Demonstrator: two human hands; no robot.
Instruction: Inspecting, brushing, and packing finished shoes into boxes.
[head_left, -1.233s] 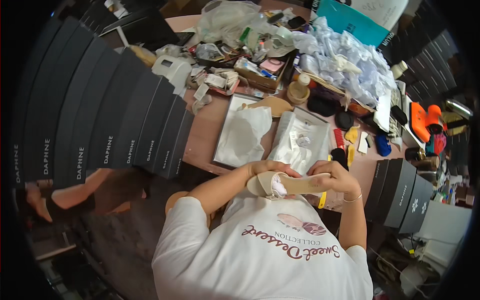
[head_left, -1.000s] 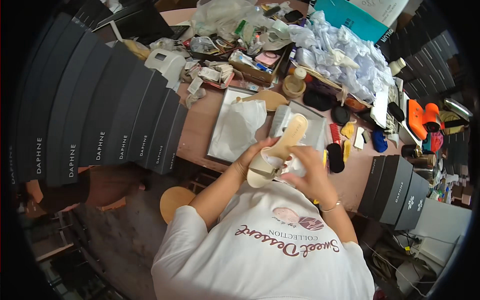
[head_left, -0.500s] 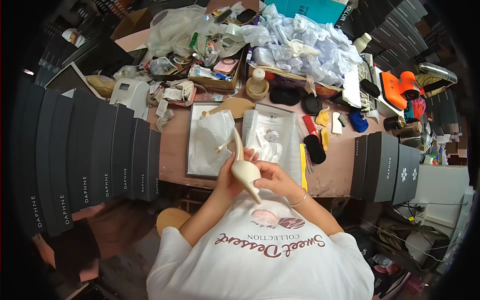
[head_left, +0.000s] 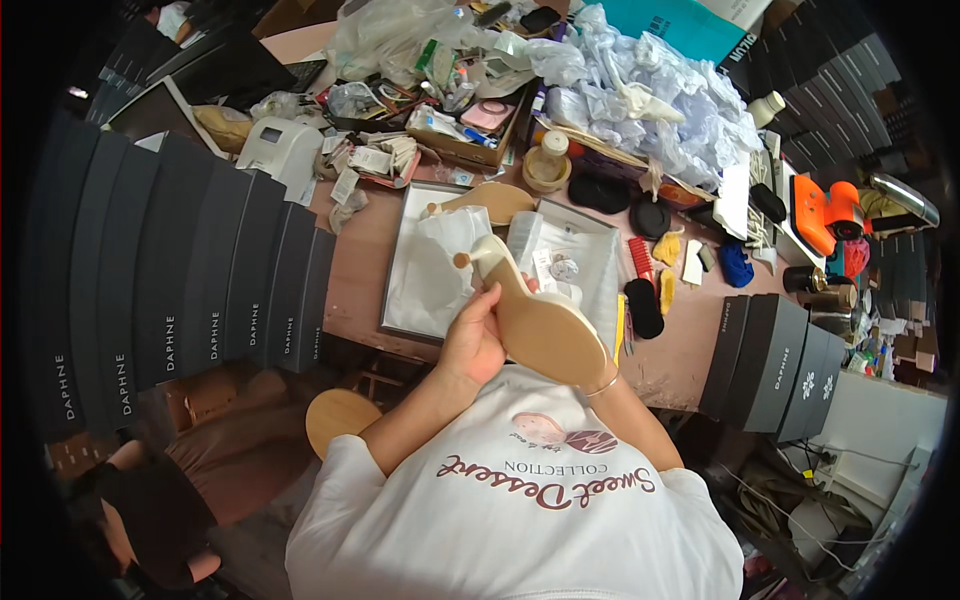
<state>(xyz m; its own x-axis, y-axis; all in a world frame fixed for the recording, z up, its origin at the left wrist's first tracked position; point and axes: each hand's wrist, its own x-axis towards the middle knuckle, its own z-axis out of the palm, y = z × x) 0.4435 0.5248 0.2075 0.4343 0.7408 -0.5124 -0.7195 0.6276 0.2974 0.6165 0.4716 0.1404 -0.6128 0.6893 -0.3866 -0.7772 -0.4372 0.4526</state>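
A cream high-heeled shoe (head_left: 548, 325) is held over my lap, its tan sole turned up toward me and its slim heel pointing to the far left. My left hand (head_left: 474, 342) is closed around the shoe's middle, thumb against the sole edge. Behind the toe end lies my right hand (head_left: 607, 374); only a bit of it by the bracelet shows, and its fingers are hidden. Just beyond is an open shoebox (head_left: 392, 290) lined with white tissue. A second shoe (head_left: 500, 203), tan sole up, lies at its far side. White paper packets (head_left: 556, 268) sit in its right part.
Dark shoeboxes (head_left: 200, 260) stand in a row at left, more (head_left: 775, 365) at right. Behind are a carton of crumpled white tissue (head_left: 640, 100), a carton of small items (head_left: 465, 140) and a label printer (head_left: 280, 155). A red brush (head_left: 640, 258) lies right. Another person (head_left: 160, 510) is at lower left.
The shoe has been turned from its side so that its sole faces up, and its toe has swung right. My right hand has gone behind it. The whole view has shifted slightly.
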